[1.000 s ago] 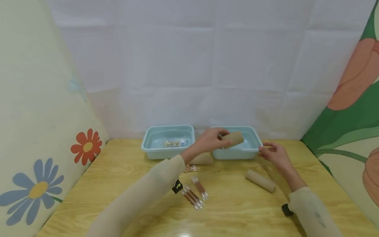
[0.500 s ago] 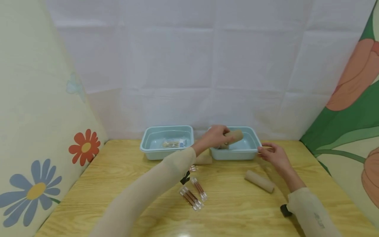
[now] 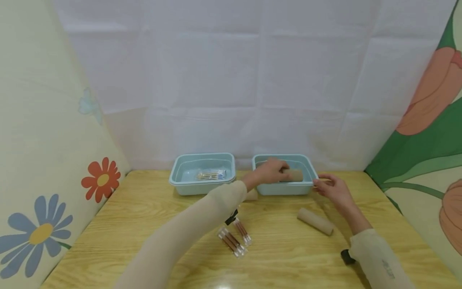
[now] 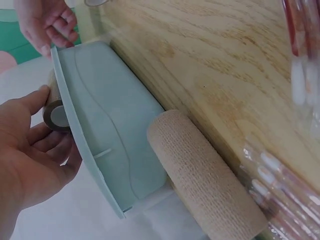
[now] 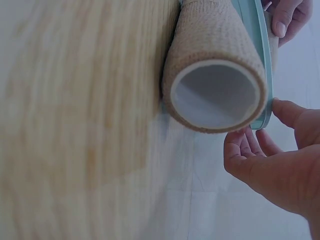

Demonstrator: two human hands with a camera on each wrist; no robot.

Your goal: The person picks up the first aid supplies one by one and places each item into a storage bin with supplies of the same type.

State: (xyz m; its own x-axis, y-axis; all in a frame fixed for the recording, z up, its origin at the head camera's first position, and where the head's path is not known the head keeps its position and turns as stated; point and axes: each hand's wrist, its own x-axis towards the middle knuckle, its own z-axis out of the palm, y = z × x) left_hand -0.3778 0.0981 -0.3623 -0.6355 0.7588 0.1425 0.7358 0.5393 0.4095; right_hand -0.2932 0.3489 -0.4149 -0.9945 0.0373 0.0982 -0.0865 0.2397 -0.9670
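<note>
Head view: diffuse, rather dim illumination from a source outside the frame. The white backdrop (image 3: 205, 72) reads grey, its creases showing as faint tonal bands. A small patch of glare whitens the near edge of the wood-grained table (image 3: 281, 261); soft-edged shadows lie on it below the right hand (image 3: 337, 192). Left wrist view: subdued, cool light; the plastic tub (image 4: 115, 100) shows muted tones, the tan bandage roll (image 4: 205, 175) resolves clearly, and highlights dot the swab packets (image 4: 282, 192). Right wrist view: bluish cast; wood grain blurred, the hollow-cored roll (image 5: 215, 35) shaded within.
</note>
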